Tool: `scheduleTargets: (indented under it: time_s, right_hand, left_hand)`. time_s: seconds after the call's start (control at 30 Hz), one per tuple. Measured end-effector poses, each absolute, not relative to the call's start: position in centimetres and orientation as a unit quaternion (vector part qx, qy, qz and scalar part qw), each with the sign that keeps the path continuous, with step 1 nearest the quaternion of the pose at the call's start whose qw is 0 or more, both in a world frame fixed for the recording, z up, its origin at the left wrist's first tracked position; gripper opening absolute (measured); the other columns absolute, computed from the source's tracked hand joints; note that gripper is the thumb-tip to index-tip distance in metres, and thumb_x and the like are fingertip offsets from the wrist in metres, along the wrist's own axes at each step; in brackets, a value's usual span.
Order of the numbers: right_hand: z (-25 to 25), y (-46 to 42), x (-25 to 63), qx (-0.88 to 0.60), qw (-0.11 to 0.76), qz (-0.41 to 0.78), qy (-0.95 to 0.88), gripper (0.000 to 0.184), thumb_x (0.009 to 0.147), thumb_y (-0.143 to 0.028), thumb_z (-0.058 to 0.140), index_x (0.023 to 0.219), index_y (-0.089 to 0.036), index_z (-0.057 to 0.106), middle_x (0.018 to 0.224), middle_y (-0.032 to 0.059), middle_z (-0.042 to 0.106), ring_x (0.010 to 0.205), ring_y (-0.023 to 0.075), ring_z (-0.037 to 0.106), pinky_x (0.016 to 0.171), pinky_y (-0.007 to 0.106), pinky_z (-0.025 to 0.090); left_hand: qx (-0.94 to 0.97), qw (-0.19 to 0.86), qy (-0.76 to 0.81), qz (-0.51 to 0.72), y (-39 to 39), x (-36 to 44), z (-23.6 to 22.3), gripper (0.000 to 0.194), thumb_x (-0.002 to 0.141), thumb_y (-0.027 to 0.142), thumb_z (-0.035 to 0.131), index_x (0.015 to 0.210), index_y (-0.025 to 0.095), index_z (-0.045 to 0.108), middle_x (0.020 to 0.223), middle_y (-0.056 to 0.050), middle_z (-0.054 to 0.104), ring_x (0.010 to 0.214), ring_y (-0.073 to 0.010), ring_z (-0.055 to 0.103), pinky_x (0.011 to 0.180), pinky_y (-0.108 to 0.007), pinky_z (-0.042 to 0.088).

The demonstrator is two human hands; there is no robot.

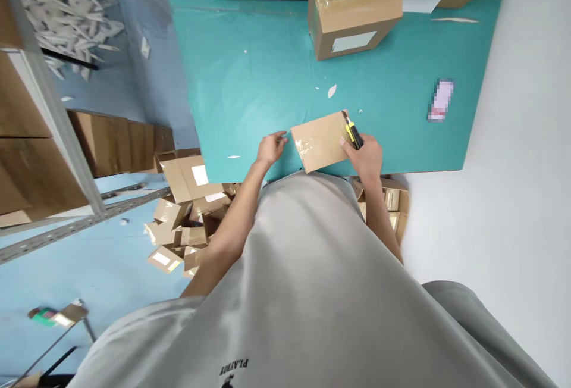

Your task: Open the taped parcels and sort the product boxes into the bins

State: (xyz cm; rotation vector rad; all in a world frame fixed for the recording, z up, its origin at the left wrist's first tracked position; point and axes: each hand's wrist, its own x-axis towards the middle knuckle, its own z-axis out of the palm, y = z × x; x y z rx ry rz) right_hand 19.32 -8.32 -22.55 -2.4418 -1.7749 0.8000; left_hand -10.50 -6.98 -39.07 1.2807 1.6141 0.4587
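A small box (322, 144) was near the six o'clock edge of the bench (241, 90), left hand (271, 148) grip apart, right hand (368, 157) clamped on a knife (354, 133); toward four, a carton (404, 216) held packages (392, 199)

a desk (250, 96) with a turquoise cover stands near a plain white wall (526, 197) on the right, above a pale blue floor (120, 281). at the left, a grey metal shelving rack (62, 129) rises beside stacked cardboard boxes (27, 168). bright, even light fills the room.
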Motion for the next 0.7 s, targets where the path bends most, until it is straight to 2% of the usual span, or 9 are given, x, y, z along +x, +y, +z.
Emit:
scheduleTargets:
  time_s: [0.1, 0.13, 0.2, 0.27, 0.33, 0.43, 0.53, 0.7]
  right_hand:
    - [-22.5, -8.4, 17.8, -0.787, -0.048, 0.249, -0.563, 0.059, 0.112, -0.062, 0.049, 0.138, -0.016, 0.075, 0.135, 0.0245, 0.073, 0.113, 0.0384, 0.074, 0.095, 0.050, 0.060]
    - [-22.4, -8.3, 17.7, -0.788, -0.062, 0.245, -0.562, 0.059, 0.112, -0.061, 0.047, 0.139, -0.016, 0.075, 0.136, 0.0247, 0.072, 0.115, 0.0383, 0.074, 0.096, 0.049, 0.060]
    - [-22.2, -8.1, 17.8, -0.786, -0.068, 0.243, -0.564, 0.058, 0.112, -0.062, 0.048, 0.136, -0.016, 0.075, 0.132, 0.0241, 0.073, 0.115, 0.0378, 0.073, 0.096, 0.048, 0.060]
    - [-22.1, -8.1, 18.1, -0.785, -0.053, 0.243, -0.567, 0.057, 0.111, -0.062, 0.051, 0.133, -0.016, 0.076, 0.127, 0.0232, 0.075, 0.112, 0.0373, 0.073, 0.096, 0.048, 0.060]
    - [-21.8, -8.4, 18.1, -0.785, -0.029, 0.243, -0.570, 0.058, 0.111, -0.062, 0.052, 0.136, -0.015, 0.076, 0.126, 0.0232, 0.076, 0.113, 0.0375, 0.073, 0.098, 0.049, 0.060]
    - [-20.8, -9.9, 17.2, -0.779, 0.028, 0.232, -0.581, 0.063, 0.115, -0.058, 0.044, 0.156, -0.016, 0.065, 0.142, 0.0246, 0.074, 0.122, 0.0378, 0.072, 0.103, 0.051, 0.061]
    - [-19.3, -12.0, 15.3, -0.738, 0.071, 0.268, -0.615, 0.063, 0.118, -0.050, 0.034, 0.172, -0.020, 0.051, 0.153, 0.0210, 0.071, 0.127, 0.0348, 0.074, 0.106, 0.049, 0.062]
    - [-17.9, -14.2, 11.6, -0.653, 0.042, 0.358, -0.666, 0.060, 0.118, -0.037, 0.038, 0.174, -0.022, 0.051, 0.155, 0.0137, 0.074, 0.131, 0.0329, 0.076, 0.110, 0.046, 0.063]
  left_hand:
    - [0.523, 0.483, 0.634, 0.301, -5.8, -11.4, -35.9, 0.051, 0.107, 0.062, 0.060, 0.122, 0.020, 0.085, 0.115, -0.012, 0.086, 0.107, -0.0291, 0.081, 0.105, -0.045, 0.062]
    - [0.529, 0.482, 0.619, 0.324, -5.3, -11.5, -34.8, 0.053, 0.107, 0.066, 0.061, 0.123, 0.021, 0.084, 0.121, -0.011, 0.086, 0.110, -0.0286, 0.080, 0.106, -0.044, 0.062]
    - [0.553, 0.483, 0.593, 0.329, -4.5, -11.2, -32.5, 0.051, 0.100, 0.067, 0.073, 0.122, 0.022, 0.084, 0.123, -0.010, 0.084, 0.112, -0.0287, 0.080, 0.105, -0.044, 0.063]
    - [0.580, 0.487, 0.575, 0.309, -3.7, -10.7, -30.8, 0.045, 0.094, 0.061, 0.084, 0.114, 0.021, 0.085, 0.116, -0.009, 0.084, 0.107, -0.0283, 0.079, 0.101, -0.044, 0.064]
    - [0.597, 0.489, 0.565, 0.292, -3.1, -10.3, -29.7, 0.034, 0.092, 0.051, 0.087, 0.105, 0.020, 0.084, 0.109, -0.008, 0.083, 0.102, -0.0273, 0.077, 0.098, -0.044, 0.064]
    - [0.603, 0.492, 0.564, 0.276, -2.6, -10.0, -28.9, 0.020, 0.091, 0.038, 0.086, 0.101, 0.021, 0.083, 0.106, -0.007, 0.083, 0.099, -0.0255, 0.076, 0.096, -0.042, 0.063]
    - [0.602, 0.499, 0.565, 0.264, -2.3, -10.0, -28.3, 0.014, 0.089, 0.033, 0.085, 0.099, 0.022, 0.082, 0.105, -0.006, 0.082, 0.094, -0.0229, 0.074, 0.093, -0.039, 0.062]
    - [0.589, 0.522, 0.562, 0.255, -1.9, -9.9, -27.9, 0.014, 0.087, 0.030, 0.086, 0.096, 0.023, 0.080, 0.100, -0.005, 0.082, 0.089, -0.0224, 0.073, 0.087, -0.037, 0.060]
